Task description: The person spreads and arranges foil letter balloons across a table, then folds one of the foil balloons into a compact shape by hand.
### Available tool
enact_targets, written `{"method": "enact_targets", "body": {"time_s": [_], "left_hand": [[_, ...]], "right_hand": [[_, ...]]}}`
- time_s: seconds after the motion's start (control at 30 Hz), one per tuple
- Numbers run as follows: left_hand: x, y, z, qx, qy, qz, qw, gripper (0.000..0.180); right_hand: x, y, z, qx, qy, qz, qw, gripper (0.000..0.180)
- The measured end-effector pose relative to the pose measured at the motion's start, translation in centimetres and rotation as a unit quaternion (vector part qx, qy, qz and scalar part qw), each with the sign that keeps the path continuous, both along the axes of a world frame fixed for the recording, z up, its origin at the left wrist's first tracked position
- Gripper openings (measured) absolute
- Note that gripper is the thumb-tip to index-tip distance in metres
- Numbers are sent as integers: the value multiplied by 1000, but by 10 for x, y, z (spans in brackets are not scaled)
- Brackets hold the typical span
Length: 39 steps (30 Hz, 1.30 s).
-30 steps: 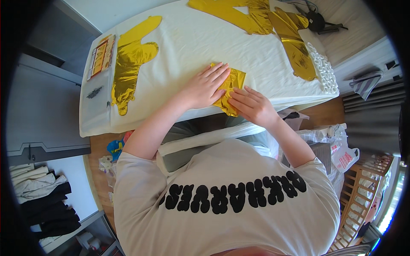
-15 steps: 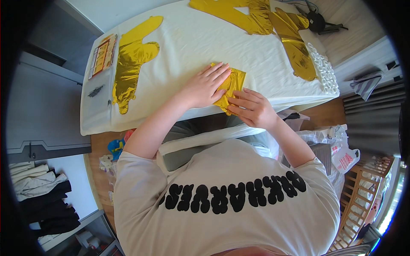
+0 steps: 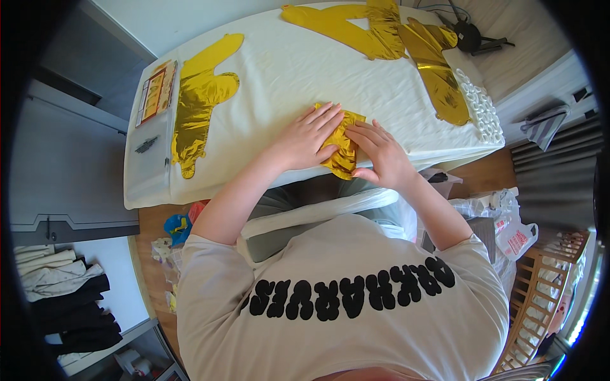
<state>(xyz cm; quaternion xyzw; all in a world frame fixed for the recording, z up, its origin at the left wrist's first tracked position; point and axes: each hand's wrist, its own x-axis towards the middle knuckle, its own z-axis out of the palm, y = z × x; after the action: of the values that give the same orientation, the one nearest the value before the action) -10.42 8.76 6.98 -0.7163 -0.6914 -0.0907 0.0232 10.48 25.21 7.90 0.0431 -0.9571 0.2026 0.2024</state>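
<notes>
A folded piece of gold foil [image 3: 345, 151], which looks like a deflated foil balloon, lies creased at the near edge of the white-covered table [image 3: 279, 76]. Across its left part my left hand [image 3: 307, 136] rests flat, fingers stretched out toward the far side. My right hand [image 3: 383, 159] lies on its right edge with the fingers extended and the thumb apart near the foil's lower corner. Both palms hide part of the foil. Neither hand grips anything.
Flat gold foil balloons lie at the left [image 3: 197, 108], the back [image 3: 352, 28] and the right [image 3: 440, 76]. White looped pieces [image 3: 481, 105] cover the right end, near a black device [image 3: 469, 37]. A clear package [image 3: 147, 145] sits far left. Plastic bags [image 3: 518, 238] stand on the floor.
My right hand has flattened and shifted slightly up along the foil's right edge, its thumb now spread. The left hand stays on the foil. The whole view has tilted a little.
</notes>
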Motion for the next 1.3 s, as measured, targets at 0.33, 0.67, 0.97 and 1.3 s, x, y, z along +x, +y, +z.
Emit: {"method": "enact_targets", "body": {"time_s": [0.33, 0.67, 0.97, 1.3], "left_hand": [[1, -1, 4, -3, -23, 1, 1000, 72], [-1, -1, 3, -4, -15, -3, 1000, 73], [-1, -1, 1, 1, -12, -6, 1000, 73], [-3, -1, -3, 10, -21, -4, 1000, 67]], "right_hand": [[-11, 5, 6, -3, -33, -87, 996, 46], [-12, 3, 34, 53, -95, -82, 991, 71], [2, 3, 9, 64, 44, 67, 995, 58], [-3, 2, 10, 25, 79, 113, 990, 30]]}}
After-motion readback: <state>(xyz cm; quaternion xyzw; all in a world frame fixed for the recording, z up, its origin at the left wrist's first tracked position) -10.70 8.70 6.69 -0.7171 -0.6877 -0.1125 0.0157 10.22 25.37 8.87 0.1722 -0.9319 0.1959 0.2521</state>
